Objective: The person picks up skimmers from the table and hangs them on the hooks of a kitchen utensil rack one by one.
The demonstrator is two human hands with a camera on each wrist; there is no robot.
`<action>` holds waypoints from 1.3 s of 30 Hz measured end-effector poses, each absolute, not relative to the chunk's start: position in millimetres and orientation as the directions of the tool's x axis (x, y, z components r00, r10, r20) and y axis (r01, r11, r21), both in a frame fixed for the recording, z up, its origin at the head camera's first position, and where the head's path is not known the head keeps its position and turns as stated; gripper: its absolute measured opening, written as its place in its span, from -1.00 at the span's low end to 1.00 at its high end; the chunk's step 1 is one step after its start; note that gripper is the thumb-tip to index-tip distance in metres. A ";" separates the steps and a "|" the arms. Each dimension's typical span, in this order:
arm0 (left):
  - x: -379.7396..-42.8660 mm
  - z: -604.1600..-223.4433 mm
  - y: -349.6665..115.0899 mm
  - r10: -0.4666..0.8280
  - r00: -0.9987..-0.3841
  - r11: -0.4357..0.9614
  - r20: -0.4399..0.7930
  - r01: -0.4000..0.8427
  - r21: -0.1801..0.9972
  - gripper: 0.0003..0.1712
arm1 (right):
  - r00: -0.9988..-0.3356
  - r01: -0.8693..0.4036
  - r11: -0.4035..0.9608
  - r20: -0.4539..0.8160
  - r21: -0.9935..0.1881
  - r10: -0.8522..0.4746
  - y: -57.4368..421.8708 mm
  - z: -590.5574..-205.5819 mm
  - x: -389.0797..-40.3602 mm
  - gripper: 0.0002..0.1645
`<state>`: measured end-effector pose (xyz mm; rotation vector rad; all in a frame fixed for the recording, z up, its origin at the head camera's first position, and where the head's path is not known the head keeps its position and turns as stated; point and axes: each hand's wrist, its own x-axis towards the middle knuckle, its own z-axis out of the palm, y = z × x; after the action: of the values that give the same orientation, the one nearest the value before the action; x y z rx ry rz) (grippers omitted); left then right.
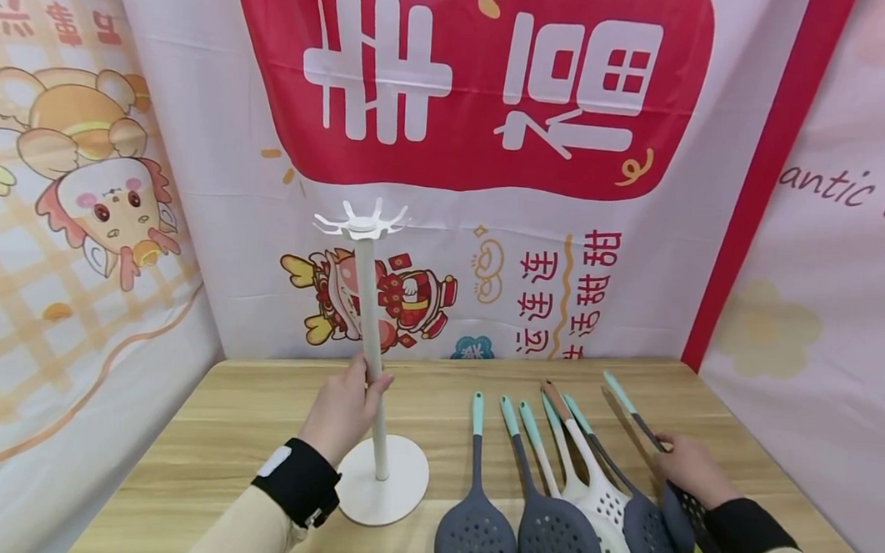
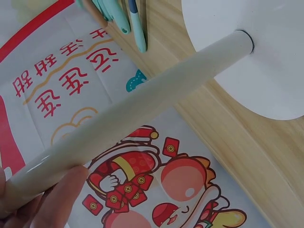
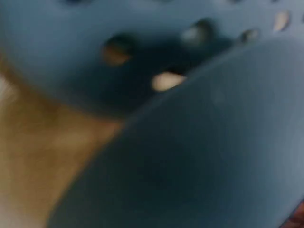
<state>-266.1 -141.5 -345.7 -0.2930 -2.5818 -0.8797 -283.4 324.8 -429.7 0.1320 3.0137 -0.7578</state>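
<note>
My left hand grips the pole of a white utensil stand partway up, thumb and fingers around it. The stand is upright, with a round base on the table and a ring of hooks on top. At the right, my right hand holds the shaft of a dark grey cooking utensil with a mint handle that points away from me. The wrist partly hides its head; the right wrist view shows a smooth dark surface close up, overlapping a perforated head.
Several skimmers lie between my hands, handles pointing away: dark grey ones with mint handles and white ones, one with a brown handle end. The wooden table meets printed cloth walls at back and sides.
</note>
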 end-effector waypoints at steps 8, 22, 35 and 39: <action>-266.8 -345.5 -134.9 0.056 -0.901 0.789 0.430 0.304 0.534 -0.72 | -0.973 -0.067 0.795 0.216 -0.603 0.082 290.1 -400.4 -274.3 -0.46; -266.6 -345.7 -133.8 0.005 -0.915 0.786 0.404 0.254 0.564 -0.72 | -0.713 -0.579 0.634 0.695 -0.513 -0.088 177.1 -324.7 -229.9 -0.51; -267.2 -344.1 -131.5 0.001 -0.924 0.779 0.382 0.240 0.580 -0.68 | -0.568 -0.744 0.533 0.802 -0.402 -0.188 135.2 -301.9 -225.2 -0.50; -268.2 -345.2 -132.4 -0.002 -0.929 0.776 0.370 0.232 0.586 -0.67 | -0.593 -0.739 0.516 0.782 -0.433 -0.192 130.3 -300.1 -226.4 -0.52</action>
<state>-268.2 -132.4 -345.2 -0.1758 -2.6175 -0.9303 -226.4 130.3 -300.1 -1.1924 3.2758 -1.6236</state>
